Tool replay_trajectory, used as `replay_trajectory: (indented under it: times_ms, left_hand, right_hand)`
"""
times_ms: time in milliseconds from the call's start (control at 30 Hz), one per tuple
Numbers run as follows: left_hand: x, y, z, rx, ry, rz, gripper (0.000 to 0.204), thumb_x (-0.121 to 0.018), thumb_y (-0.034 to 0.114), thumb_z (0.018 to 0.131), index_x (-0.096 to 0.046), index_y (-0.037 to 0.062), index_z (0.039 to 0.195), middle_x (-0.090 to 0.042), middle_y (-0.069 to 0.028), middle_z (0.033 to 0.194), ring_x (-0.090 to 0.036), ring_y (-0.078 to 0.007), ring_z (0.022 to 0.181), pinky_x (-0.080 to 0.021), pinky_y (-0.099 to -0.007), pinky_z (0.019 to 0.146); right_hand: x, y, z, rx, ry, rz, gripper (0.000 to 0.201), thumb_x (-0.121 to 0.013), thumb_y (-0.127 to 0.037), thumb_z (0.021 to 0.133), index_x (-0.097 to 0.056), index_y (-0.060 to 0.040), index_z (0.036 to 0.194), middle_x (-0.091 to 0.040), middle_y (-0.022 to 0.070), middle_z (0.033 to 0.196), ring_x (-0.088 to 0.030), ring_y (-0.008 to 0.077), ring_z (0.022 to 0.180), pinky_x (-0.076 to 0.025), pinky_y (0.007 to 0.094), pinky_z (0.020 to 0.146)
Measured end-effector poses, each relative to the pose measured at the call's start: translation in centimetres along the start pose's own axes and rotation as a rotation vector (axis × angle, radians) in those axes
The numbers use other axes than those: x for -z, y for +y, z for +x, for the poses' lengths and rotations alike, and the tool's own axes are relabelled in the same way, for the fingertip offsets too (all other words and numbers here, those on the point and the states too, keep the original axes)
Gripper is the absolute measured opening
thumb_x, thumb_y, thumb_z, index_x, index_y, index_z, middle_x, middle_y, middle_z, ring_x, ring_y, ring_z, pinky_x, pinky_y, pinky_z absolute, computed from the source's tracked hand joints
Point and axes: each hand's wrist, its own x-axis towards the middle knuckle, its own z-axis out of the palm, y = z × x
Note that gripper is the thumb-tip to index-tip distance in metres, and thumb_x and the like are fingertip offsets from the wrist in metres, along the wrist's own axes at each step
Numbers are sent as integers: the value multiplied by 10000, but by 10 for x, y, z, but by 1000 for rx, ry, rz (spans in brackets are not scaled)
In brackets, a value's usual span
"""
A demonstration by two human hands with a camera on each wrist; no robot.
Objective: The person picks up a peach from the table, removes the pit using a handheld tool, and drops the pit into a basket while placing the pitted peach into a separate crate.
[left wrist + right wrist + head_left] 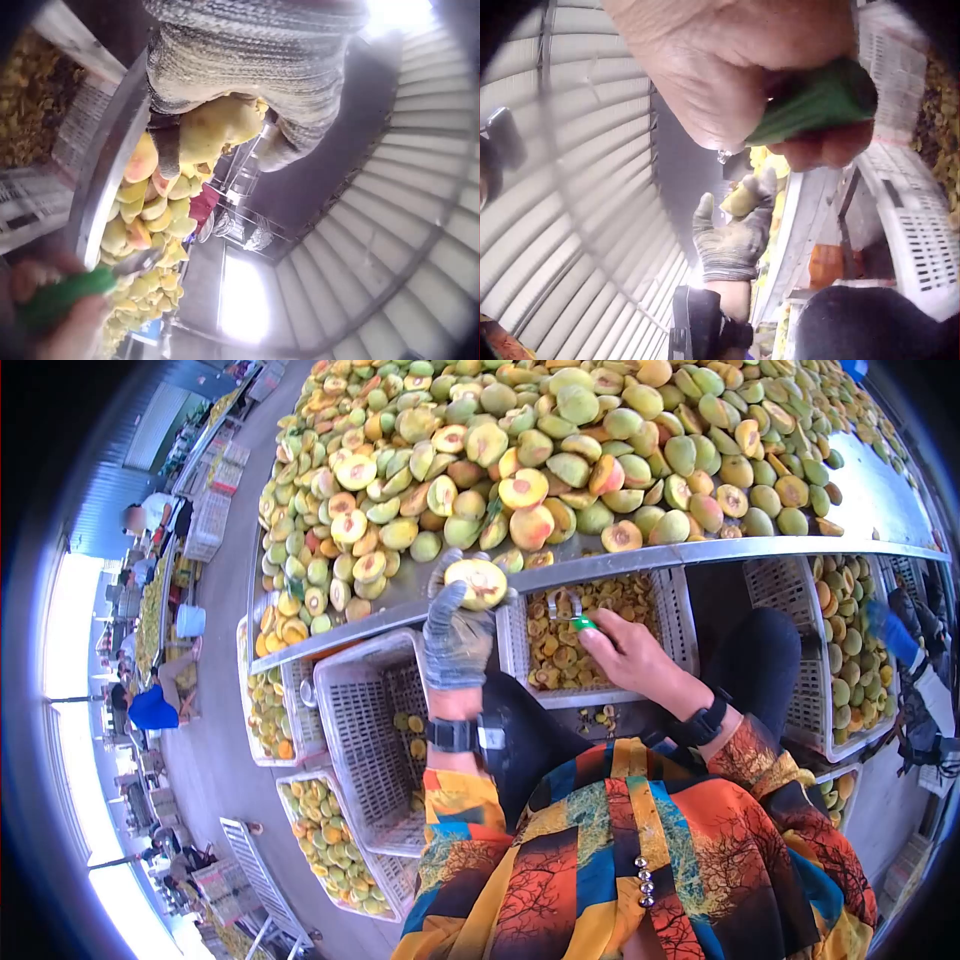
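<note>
My left hand, in a grey knitted glove, holds up a halved peach just over the table's front edge. Its pale cut face with a brownish centre shows in the head view; in the left wrist view its yellow side sits between gloved fingers. My bare right hand grips a pitting tool by its green handle, fingers wrapped around it. The tool's curved metal end points toward the left hand, apart from the peach, above a crate of small cut pieces.
Halved peaches are heaped on the metal-edged table. A mostly bare white crate stands left of my knees; peach-filled crates are beside and below it, another at right. Another person's blue-gloved hand is at far right.
</note>
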Motion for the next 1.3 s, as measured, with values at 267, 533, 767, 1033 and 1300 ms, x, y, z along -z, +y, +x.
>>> replay_trajectory:
  times_ms: [267,533,767,1033,1300]
  left_hand:
    - [9,-43,-38,22,194,-74,283,-575,282,832,-550,56,1001,-590,-93,940,-576,-219,880,-481,-364,814]
    - [-15,-59,-44,-133,115,113,239,-559,197,851,-552,26,1017,-594,-96,945,-589,-222,862,-504,-363,775]
    - [0,-47,-39,243,-7,-4,196,-578,162,817,-597,-11,908,-612,-118,827,-611,-242,731,-533,-352,635]
    - [-4,-44,-39,79,60,316,191,-623,161,789,-635,-19,851,-626,-96,783,-601,-161,672,-504,-265,619]
    - [14,-41,-42,319,-96,118,254,-620,212,787,-614,-31,860,-621,-144,752,-616,-241,641,-532,-340,583]
  right_hand:
    - [-38,-17,2,36,-84,-130,317,-403,-296,899,-457,5,814,-526,239,578,-542,420,594,-419,482,542]
    - [-43,-15,-11,16,22,-138,317,-397,-265,903,-453,32,808,-535,256,608,-539,434,614,-424,481,566]
    - [-38,-19,-23,33,-139,-124,316,-400,-255,900,-474,45,833,-546,267,645,-550,433,654,-428,480,592]
    - [-28,-15,-13,29,-285,-71,368,-340,-292,918,-521,18,836,-561,208,624,-571,356,554,-457,415,546]
    - [-30,-30,-20,-601,-556,539,443,-305,-392,917,-437,-18,719,-434,38,553,-418,111,366,-361,238,316]
